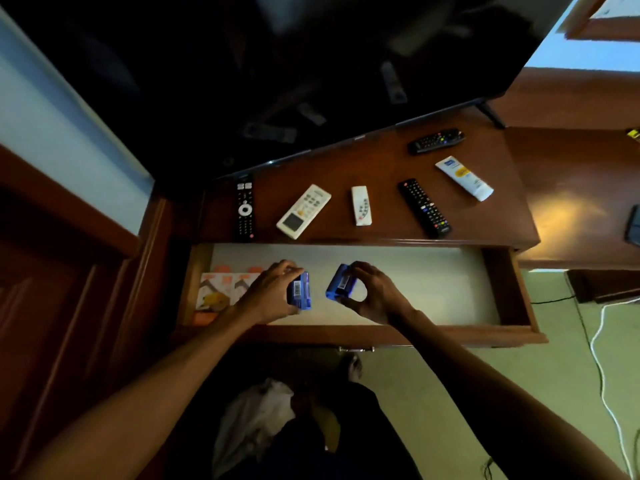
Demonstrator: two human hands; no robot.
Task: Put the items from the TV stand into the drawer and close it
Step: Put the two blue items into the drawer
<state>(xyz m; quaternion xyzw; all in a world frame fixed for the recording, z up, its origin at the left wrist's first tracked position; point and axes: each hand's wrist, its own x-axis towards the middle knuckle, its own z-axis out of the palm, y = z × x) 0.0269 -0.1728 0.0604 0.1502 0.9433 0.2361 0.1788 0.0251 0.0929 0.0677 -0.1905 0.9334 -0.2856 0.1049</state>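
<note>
The drawer (498, 289) of the wooden TV stand (485, 216) is pulled open below the stand's top. Over its pale lining, my left hand (268, 294) grips a small blue box (300, 292), and my right hand (372, 294) grips a second blue box (338, 282). On the stand lie a black remote (245, 209), a large white remote (304, 211), a small white remote (361, 205), another black remote (424, 207), a third black remote (436, 141) near the TV, and a white tube (464, 178).
A big dark TV (277, 81) overhangs the back of the stand. Orange-and-white packets (221, 289) lie in the drawer's left end. The drawer's metal handle (356, 349) faces me. White and black cables (602, 358) run over the green floor at the right.
</note>
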